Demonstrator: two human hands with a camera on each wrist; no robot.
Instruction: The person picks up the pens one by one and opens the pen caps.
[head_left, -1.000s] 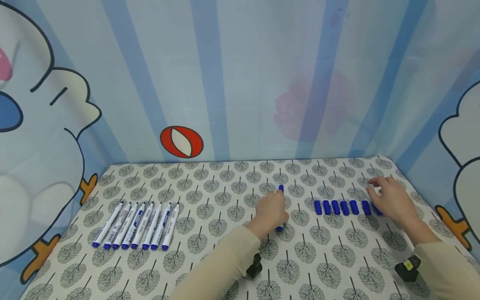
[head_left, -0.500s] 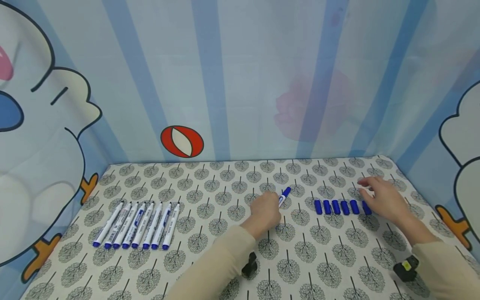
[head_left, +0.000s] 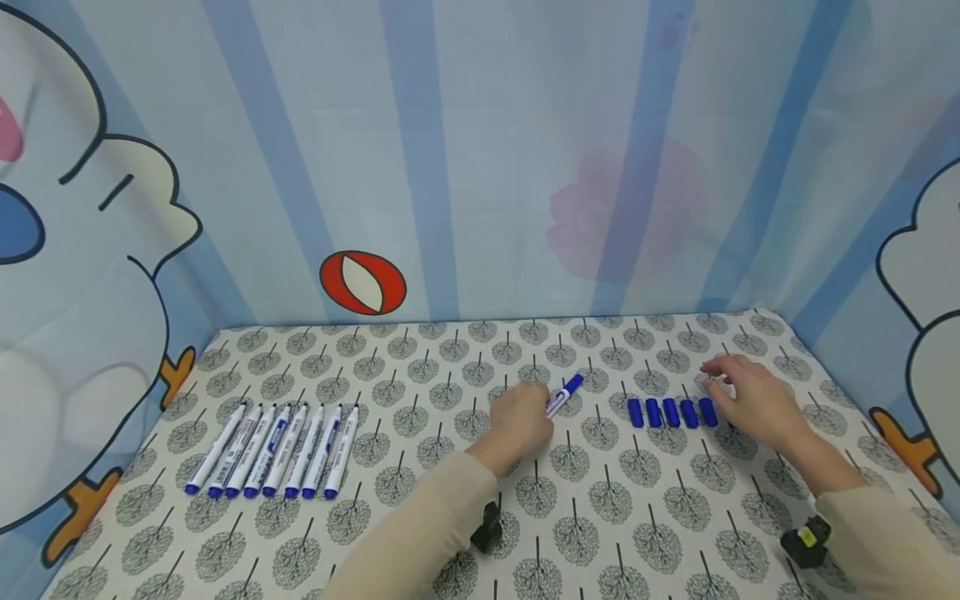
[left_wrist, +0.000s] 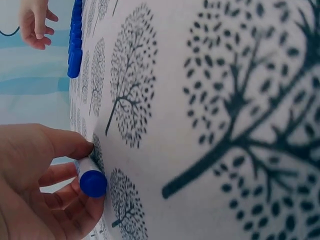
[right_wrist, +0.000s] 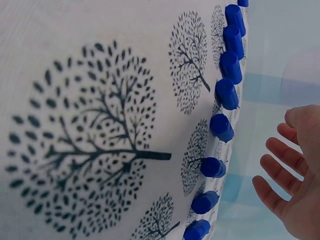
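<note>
In the head view my left hand [head_left: 521,421] pinches a white marker [head_left: 555,404] just over the patterned cloth. Its blue capped end [head_left: 573,383] points away and to the right. From the left wrist view, thumb and fingers close round the marker's white barrel, and its blue end plug [left_wrist: 93,183] faces the camera. My right hand [head_left: 757,404] holds nothing and hovers with loosely bent fingers at the right end of a row of blue marker caps [head_left: 671,413]. Part of that row is hidden behind it. More caps [right_wrist: 227,94] show in the right wrist view.
Several uncapped white markers [head_left: 273,450] lie side by side on the left of the tree-patterned cloth [head_left: 420,533], tips pointing away. A striped curtain [head_left: 495,167] rises behind the table, with cartoon figures at both sides.
My left hand has moved left with the marker, whose capped end now leans to the right. My right hand has shifted left along the row and covers more of the caps.
</note>
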